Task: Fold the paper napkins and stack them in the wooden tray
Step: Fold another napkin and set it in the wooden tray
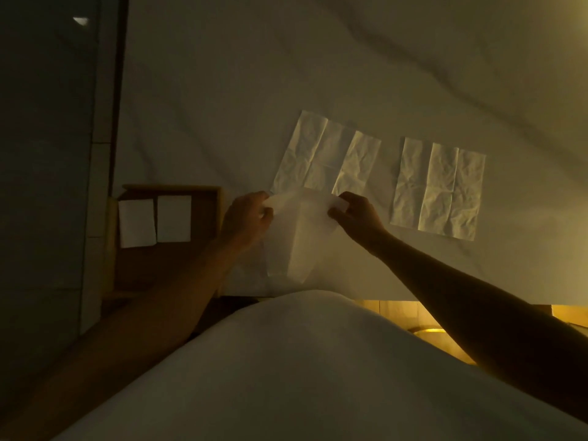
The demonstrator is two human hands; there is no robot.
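Observation:
A white paper napkin [297, 237] hangs in front of me, pinched at its top corners by both hands. My left hand [246, 218] grips the top left corner and my right hand [358, 214] grips the top right corner. Two unfolded, creased napkins lie flat on the white sheet beyond: one [326, 154] just past my hands, the other [439, 187] to the right. The wooden tray [210, 194] sits at the left edge of the sheet. It holds two folded napkins side by side, one on the left [136, 222] and one on the right [174, 218].
A wrinkled white sheet [318, 65] covers the surface and ends at a near edge by my body. A dark wall or panel [47, 154] stands left of the tray. Yellow-lit floor [397, 310] shows below the sheet's edge. My white shirt [286, 361] fills the foreground.

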